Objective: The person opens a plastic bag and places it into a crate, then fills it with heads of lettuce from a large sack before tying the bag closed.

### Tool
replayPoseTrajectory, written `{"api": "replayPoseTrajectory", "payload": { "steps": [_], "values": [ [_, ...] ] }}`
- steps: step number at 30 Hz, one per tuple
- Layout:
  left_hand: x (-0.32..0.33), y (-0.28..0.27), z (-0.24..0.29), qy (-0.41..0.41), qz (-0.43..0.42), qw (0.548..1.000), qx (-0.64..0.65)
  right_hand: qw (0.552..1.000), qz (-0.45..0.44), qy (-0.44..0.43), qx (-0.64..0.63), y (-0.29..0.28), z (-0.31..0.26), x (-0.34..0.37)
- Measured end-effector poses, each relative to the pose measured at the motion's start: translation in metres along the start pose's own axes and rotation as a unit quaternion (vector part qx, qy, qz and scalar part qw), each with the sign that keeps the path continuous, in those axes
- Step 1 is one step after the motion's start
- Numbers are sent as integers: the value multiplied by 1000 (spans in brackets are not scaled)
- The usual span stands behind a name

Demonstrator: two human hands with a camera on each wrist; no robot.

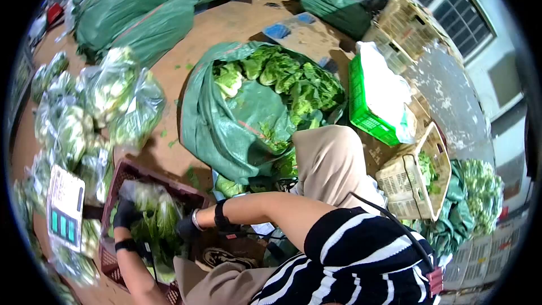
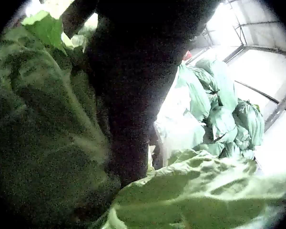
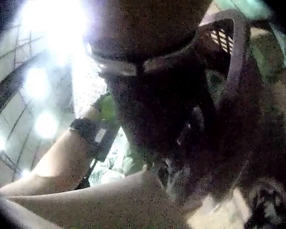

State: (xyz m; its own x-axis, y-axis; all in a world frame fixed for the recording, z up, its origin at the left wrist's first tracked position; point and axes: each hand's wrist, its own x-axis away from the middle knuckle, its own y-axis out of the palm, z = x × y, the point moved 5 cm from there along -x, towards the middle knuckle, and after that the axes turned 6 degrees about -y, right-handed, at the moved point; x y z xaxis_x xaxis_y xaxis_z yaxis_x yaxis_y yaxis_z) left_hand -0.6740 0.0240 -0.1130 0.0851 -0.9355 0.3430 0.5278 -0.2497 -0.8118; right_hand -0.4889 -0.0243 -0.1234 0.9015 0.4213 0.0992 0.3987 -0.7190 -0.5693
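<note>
Leafy green heads [image 1: 160, 220] sit in a clear plastic bag [image 1: 148, 192] inside a maroon crate [image 1: 186, 189]. My left hand [image 1: 127, 213], in a black glove, is at the far side of the bag. In the left wrist view its dark fingers [image 2: 128, 143] reach down between broad leaves [image 2: 190, 198]; I cannot tell how tightly they hold. On the near side, my right hand [image 1: 187, 228], also gloved, grips the bag's edge, with crumpled plastic [image 3: 176, 179] at its fingertips in the right wrist view.
A large green sack [image 1: 203, 130] lies open ahead, with leafy heads along its inside. Bagged vegetables [image 1: 73, 130] and a scale display [image 1: 65, 209] stand left of the crate. A green box [image 1: 367, 104], pale crates [image 1: 415, 178] and full green sacks [image 1: 135, 22] surround the floor.
</note>
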Motion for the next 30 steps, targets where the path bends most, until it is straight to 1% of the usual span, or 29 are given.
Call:
{"api": "replayPoseTrajectory", "payload": {
  "steps": [3,4,5,6,7,8,9,10,11,12,13,14,15,16,17,18,19,20,21,22,23,24,25,26,27,28,29,30],
  "values": [
    [1,-8,4,-16,-16,1000,-6,989,57,-8,-135,8,10,-10],
    [-8,-4,-6,-20,-2,1000,-11,970,95,-9,-223,9,17,-7],
    [-11,-4,-11,-21,0,1000,-12,970,94,-10,-222,14,18,-17],
    [-14,0,-22,-47,-34,998,-3,987,55,-42,-143,23,19,-36],
    [-19,7,-31,-81,-67,993,-59,994,21,-85,-71,22,3,-44],
    [-24,13,-38,-110,-103,982,-117,993,23,-90,-75,15,-3,-39],
    [-24,24,-53,-141,-133,954,-227,993,62,-19,-97,-15,-32,-22],
    [9,14,-16,-67,68,980,-173,988,82,41,-126,-38,-59,-6],
    [19,25,-13,-11,145,973,-180,959,99,19,-265,-67,-72,13],
    [33,33,-8,8,175,972,-160,952,181,4,-246,-52,-37,7],
    [40,37,4,13,187,974,-130,952,162,-30,-256,-59,-41,16],
    [48,39,12,16,202,974,-104,919,171,-33,-354,-66,-36,27],
    [50,40,18,24,218,973,-76,915,124,-60,-380,-74,-28,32],
    [44,39,20,29,232,970,-60,930,288,23,-226,-103,6,38],
    [42,37,18,17,240,969,-50,890,440,101,-63,-122,27,31],
    [33,37,22,-90,154,975,-134,855,498,78,124,-132,20,15],
    [37,36,17,-139,133,969,-153,828,516,55,214,-139,19,1],
    [39,34,11,-186,109,961,-173,787,535,39,305,-147,19,-14],
    [40,33,14,-173,149,963,-146,860,428,151,231,-142,55,-25],
    [43,37,10,-177,129,960,-175,904,307,255,153,-137,75,-42],
    [47,37,8,-173,166,959,-149,904,309,252,154,-142,81,-46],
    [49,34,21,-172,166,958,-159,898,404,129,-117,-149,78,-33],
    [49,33,19,-177,174,958,-142,818,441,9,-368,-160,71,-35],
    [51,37,18,-183,148,965,-116,737,429,-3,-522,-167,69,-31],
    [49,46,24,-184,149,964,-123,792,405,-1,-457,-175,41,-28],
    [47,63,24,-158,205,950,-174,839,382,-2,-387,-181,13,-24],
    [49,71,26,-127,258,930,-229,831,316,74,-451,-189,-37,-19],
    [50,68,28,-134,247,931,-235,831,333,44,-444,-195,-43,-16]
  ]
}}
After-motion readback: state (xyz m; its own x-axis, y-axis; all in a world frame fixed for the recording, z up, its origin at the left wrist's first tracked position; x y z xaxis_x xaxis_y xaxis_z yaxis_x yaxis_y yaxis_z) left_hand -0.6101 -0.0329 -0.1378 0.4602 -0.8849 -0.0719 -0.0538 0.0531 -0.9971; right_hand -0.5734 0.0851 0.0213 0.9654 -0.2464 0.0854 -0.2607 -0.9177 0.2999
